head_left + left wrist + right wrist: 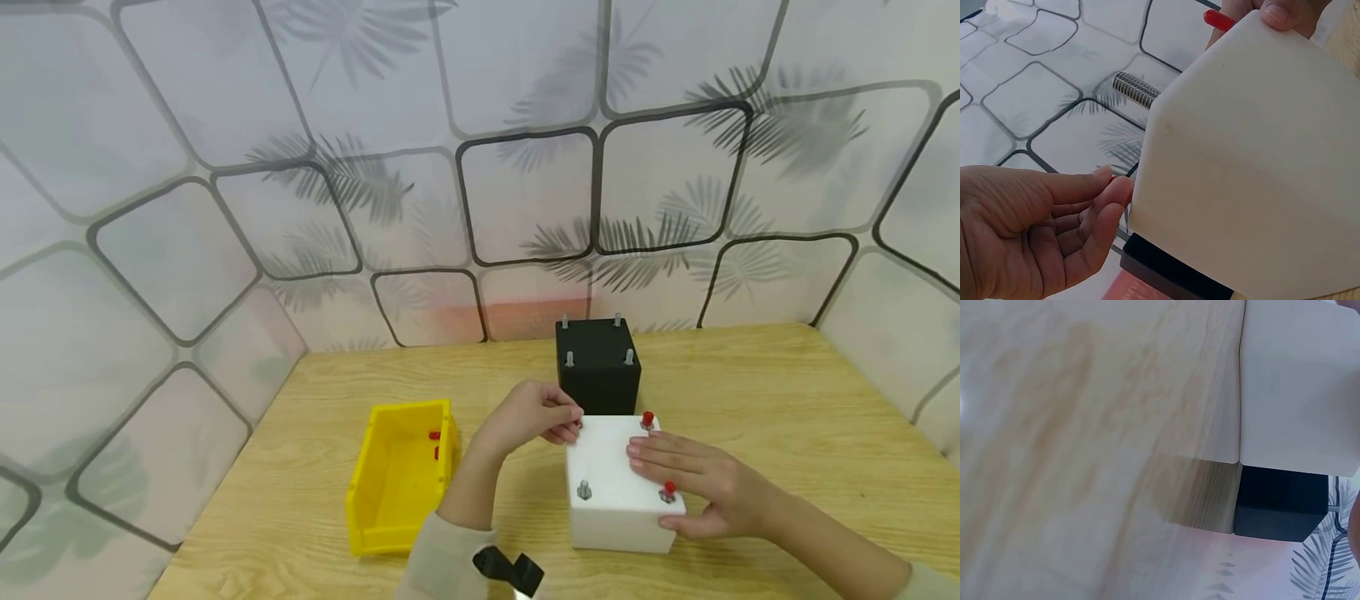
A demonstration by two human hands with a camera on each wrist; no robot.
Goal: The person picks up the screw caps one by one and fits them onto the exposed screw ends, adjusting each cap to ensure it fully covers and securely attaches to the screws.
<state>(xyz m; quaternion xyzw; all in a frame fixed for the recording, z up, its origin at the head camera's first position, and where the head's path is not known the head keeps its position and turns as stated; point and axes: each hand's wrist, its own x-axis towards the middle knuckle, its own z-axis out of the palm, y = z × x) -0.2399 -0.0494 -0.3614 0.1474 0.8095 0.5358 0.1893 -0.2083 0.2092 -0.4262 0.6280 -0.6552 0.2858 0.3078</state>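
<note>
A white box (626,467) with upright threaded bolts at its top corners stands on the table. My left hand (528,417) pinches a small red cap at the far left bolt; in the left wrist view only a sliver of red shows between that hand's (1041,231) thumb and fingertip. One red cap (648,418) covers the far right bolt, another red cap (670,487) the near right one. Bare metal shows on the near left bolt (584,490). With fingers laid straight across the top, my right hand (712,483) rests on the box's right side, thumb at its edge.
Directly behind the white box is a black box (596,367) with bare bolts at its corners. To the left, a yellow bin (354,500) holds a few red caps (435,435). A patterned wall covering (525,200) rises behind the wooden table (750,383).
</note>
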